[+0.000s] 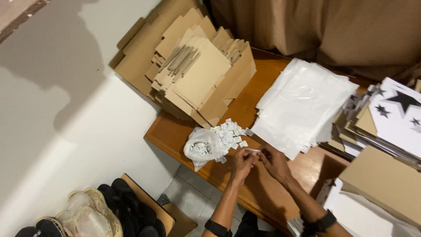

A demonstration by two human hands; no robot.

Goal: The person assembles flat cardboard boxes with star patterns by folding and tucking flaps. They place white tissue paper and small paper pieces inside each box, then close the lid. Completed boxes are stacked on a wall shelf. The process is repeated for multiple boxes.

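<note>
Over the bare edge of the orange-brown wooden table (210, 169), both hands are drawn close together, fingertips almost meeting. The left hand (242, 163) and the right hand (272, 161) pinch a tiny white paper sachet (254, 151) between them, each taking one end. It looks feather-light and limp, something to be nipped at its edges with fingertips rather than gripped; a hard squeeze would likely crumple it, and its small size makes it easy to drop. Just beside the left hand lies a loose scatter of small white sachets (229, 131), spilling from a crumpled clear plastic bag (202, 147). Behind that sits a stack of flat brown cardboard sheets (199, 74), and near the right hand a pile of glossy white plastic mailer bags (300, 105).
</note>
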